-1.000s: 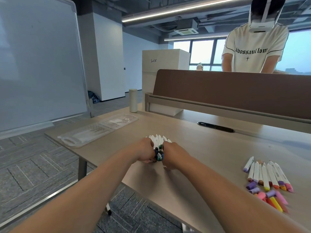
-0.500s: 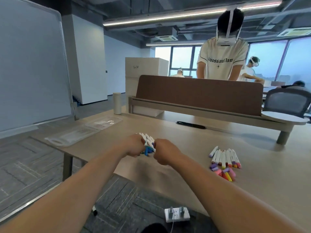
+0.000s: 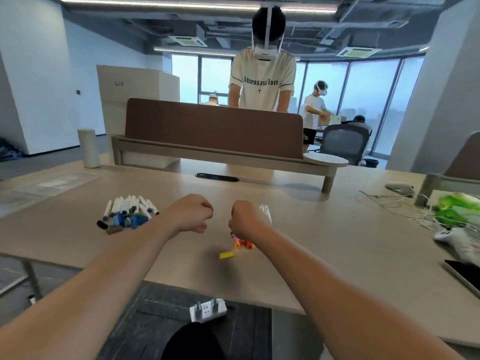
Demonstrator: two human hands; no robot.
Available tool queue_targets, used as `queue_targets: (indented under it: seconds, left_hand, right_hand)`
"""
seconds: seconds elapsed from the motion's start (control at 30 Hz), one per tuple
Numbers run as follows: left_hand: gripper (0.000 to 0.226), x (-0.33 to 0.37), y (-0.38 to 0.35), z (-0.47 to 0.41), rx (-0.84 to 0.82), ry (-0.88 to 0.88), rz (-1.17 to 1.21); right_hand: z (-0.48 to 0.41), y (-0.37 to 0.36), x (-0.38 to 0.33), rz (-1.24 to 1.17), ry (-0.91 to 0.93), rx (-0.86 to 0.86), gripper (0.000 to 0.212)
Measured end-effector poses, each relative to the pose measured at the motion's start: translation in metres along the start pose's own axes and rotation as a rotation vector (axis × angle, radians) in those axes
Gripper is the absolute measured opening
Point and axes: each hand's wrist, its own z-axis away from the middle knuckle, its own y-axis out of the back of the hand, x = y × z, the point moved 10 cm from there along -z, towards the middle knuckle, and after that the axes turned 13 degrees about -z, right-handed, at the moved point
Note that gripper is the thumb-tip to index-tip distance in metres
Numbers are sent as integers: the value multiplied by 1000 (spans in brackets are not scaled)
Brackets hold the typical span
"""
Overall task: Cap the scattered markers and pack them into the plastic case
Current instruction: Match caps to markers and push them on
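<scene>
Sorting by colour seems the reason the blue markers (image 3: pixel 127 213) lie heaped at left, short of the plastic case (image 3: pixel 52 183). The right hand (image 3: pixel 246 220) curls its grip round the warm markers (image 3: pixel 265 211) to bunch them. The left hand (image 3: pixel 189 214) is fisted, contents hidden.

The desk (image 3: pixel 324 229) looks matt and smooth; the markers (image 3: pixel 127 203) have smooth white plastic barrels; the case (image 3: pixel 52 183) is clear plastic.
</scene>
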Motion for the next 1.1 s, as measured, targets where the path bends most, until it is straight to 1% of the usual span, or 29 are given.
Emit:
queue_targets:
  seconds: [0.07, 0.1, 0.17, 0.23, 0.27, 0.37, 0.47, 0.53, 0.6, 0.67, 0.87, 1.0, 1.1]
  left_hand:
    - [24, 17, -17, -14, -16, -20, -14]
    - [23, 24, -26, -22, -24, -29, -27]
    - [23, 33, -41, -43, -35, -41, -70]
    - [24, 38, -54, -66, -35, -64, -127]
    - [23, 40, -59, -77, -32, -78, -162]
    - [24, 36, -72, -104, -36, -93, -230]
    - [21, 26, -82, -123, -65, -74, -257]
    - [22, 20, -85, -131, -65, -54, -257]
    - [25, 16, -85, -135, -56, -39, -261]
    - [26, 14, -84, -137, -60, -33, -255]
    - [22, 17, -83, -131, -151, -32, -221]
    - [20, 21, -77, -126, -167, -53, -249]
    - [20, 19, -82, -121, -236, -76, -290]
  right_hand:
    - [-5, 22, 29, 13, -54, 34, 27]
    - [-11, 33, 43, 59, -72, 57, 25]
    - [-23, 59, 72, 139, -140, 159, 21]
    - [-42, 70, 100, 156, -189, 216, 13]
    - [-52, 71, 112, 138, -216, 212, 7]
    - [-80, 59, 137, 135, -302, 138, 22]
    - [-102, 44, 141, 126, -328, 44, 24]
    - [-111, 32, 142, 163, -354, -32, 23]
    - [-115, 28, 144, 202, -396, -64, 24]
    - [-118, 25, 143, 216, -396, -92, 26]
    - [-112, 31, 135, 220, -403, -93, 24]
    - [-106, 31, 128, 211, -407, -80, 21]
    - [-101, 30, 123, 190, -415, -58, 20]
